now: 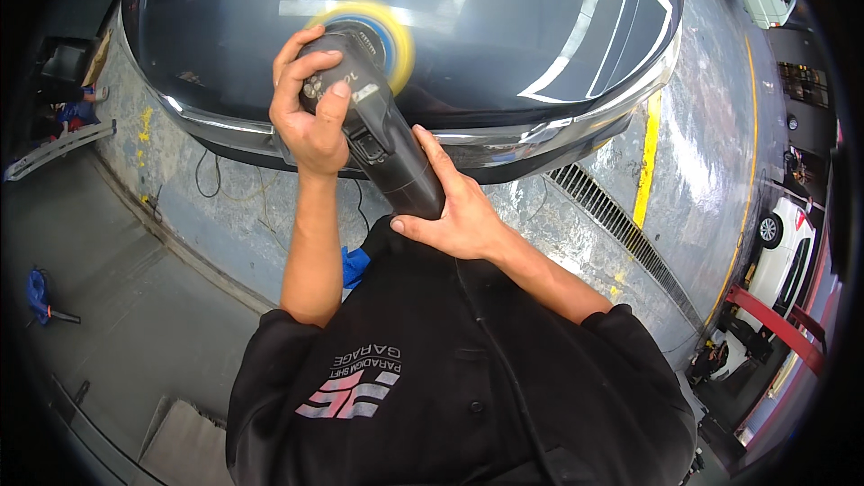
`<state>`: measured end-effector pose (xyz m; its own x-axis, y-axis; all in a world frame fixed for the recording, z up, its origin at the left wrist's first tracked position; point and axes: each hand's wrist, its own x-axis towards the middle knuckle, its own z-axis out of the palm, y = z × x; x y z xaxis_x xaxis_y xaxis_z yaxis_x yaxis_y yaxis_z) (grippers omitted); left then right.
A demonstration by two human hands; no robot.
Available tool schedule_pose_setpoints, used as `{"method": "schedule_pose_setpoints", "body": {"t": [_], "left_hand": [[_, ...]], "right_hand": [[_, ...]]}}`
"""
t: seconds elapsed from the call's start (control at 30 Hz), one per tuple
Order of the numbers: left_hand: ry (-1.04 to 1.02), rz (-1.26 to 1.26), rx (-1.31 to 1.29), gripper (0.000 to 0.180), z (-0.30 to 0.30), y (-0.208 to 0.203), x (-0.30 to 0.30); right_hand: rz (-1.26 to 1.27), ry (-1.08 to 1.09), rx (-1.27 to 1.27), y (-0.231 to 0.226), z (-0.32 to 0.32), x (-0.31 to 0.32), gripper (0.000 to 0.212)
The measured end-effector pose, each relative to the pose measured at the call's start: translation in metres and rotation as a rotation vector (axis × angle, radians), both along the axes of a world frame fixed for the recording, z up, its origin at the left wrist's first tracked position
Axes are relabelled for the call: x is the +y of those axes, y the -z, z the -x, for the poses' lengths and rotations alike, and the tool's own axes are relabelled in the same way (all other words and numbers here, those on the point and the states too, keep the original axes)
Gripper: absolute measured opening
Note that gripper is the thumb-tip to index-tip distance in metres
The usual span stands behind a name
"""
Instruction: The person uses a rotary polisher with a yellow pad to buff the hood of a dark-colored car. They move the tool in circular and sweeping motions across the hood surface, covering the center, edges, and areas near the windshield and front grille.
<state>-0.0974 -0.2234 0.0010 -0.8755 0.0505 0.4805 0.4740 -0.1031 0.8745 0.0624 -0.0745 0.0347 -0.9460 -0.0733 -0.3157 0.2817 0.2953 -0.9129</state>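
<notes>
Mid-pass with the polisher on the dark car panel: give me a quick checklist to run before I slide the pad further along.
1. Left hand on the head of the polisher: ok, fingers wrapped over the top.
2. Right hand on the rear grip: ok, closed around the body.
3. Yellow pad flat on the car panel: cannot tell, it is blurred by spin and partly hidden.
4. Power cord away from the pad: ok, it runs back over the black shirt.
5. Panel ahead free of objects: ok, only reflections show.
6. Floor drain grate near the feet: cannot tell, feet are hidden.
</notes>
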Motion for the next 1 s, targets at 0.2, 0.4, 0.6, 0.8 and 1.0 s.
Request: {"method": "schedule_pose_setpoints", "body": {"t": [0.2,0.4,0.6,0.8,1.0], "left_hand": [[0.015,0.022,0.01,0.028,0.001,-0.004,0.017],[0.049,0.027,-0.003,0.028,-0.001,-0.01,0.046],[0.085,0.026,-0.002,0.025,-0.006,-0.017,0.083],[0.136,0.114,0.058,0.029,-0.013,-0.019,0.127],[0.169,0.122,0.048,0.026,-0.028,-0.024,0.165]], "right_hand": [[0.022,0.019,-0.024,-0.006,-0.002,0.013,0.114],[0.041,0.045,-0.027,-0.011,-0.005,0.039,0.114],[0.052,0.116,-0.029,-0.012,-0.016,0.066,0.113],[0.076,0.182,0.026,-0.007,-0.034,0.098,0.112],[0.124,0.238,0.011,-0.009,-0.051,0.128,0.111]]}}
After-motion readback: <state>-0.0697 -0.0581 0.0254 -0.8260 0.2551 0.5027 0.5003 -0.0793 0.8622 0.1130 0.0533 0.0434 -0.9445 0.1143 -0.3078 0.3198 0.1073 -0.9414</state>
